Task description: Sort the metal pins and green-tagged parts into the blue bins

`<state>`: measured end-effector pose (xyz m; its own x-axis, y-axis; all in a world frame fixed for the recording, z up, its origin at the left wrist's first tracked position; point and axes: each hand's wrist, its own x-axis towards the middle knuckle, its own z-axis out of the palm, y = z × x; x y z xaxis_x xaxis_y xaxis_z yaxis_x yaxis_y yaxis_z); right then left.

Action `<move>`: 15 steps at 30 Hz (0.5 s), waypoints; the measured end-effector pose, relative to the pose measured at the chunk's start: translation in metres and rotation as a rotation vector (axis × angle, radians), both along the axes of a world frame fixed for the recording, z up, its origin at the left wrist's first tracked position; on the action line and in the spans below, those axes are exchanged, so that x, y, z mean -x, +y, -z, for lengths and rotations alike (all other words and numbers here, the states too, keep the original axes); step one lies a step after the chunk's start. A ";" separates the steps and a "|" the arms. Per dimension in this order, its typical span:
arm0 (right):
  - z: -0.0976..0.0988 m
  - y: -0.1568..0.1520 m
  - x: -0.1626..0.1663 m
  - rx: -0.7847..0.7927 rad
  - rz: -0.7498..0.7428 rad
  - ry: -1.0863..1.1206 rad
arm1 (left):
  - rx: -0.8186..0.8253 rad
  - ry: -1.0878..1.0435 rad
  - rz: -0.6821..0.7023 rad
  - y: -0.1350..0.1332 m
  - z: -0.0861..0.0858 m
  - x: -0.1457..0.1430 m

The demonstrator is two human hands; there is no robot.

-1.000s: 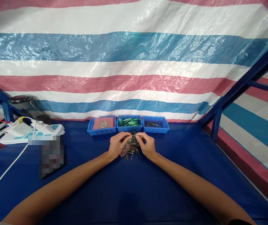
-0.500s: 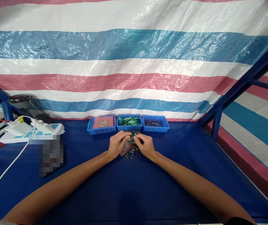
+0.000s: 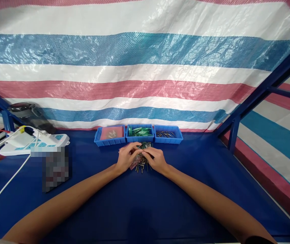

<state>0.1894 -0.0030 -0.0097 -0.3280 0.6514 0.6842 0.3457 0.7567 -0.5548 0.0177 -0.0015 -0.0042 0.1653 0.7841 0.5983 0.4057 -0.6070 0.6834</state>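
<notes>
A small heap of mixed parts (image 3: 142, 163), thin metal pins with green and pinkish bits, lies on the blue table (image 3: 145, 203) just in front of three blue bins. My left hand (image 3: 126, 158) rests on the heap's left side, its fingers curled over the parts. My right hand (image 3: 157, 159) lies on the right side, its fingertips pinched together at the top of the heap and meeting the left fingers. What each hand pinches is too small to name.
The left bin (image 3: 110, 135) holds pinkish pieces, the middle bin (image 3: 140, 133) green pieces, the right bin (image 3: 168, 135) metal pins. A white power strip (image 3: 34, 142) with cables and a dark bottle (image 3: 29, 115) stand at the left. A striped tarp (image 3: 145, 67) walls the back.
My right hand has slid a little left across the heap, so its fingertips now meet the left hand's. The left hand has hardly moved.
</notes>
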 end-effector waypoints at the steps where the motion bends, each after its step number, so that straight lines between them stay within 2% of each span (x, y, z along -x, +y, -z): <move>1: -0.001 -0.001 0.000 0.003 0.026 0.024 | 0.013 -0.005 -0.013 0.000 0.000 0.000; 6: -0.006 -0.004 -0.002 0.049 0.125 0.109 | 0.054 -0.035 -0.061 0.000 -0.002 -0.001; 15: -0.002 -0.001 -0.002 0.076 0.071 0.047 | -0.053 -0.015 -0.014 -0.002 -0.007 -0.001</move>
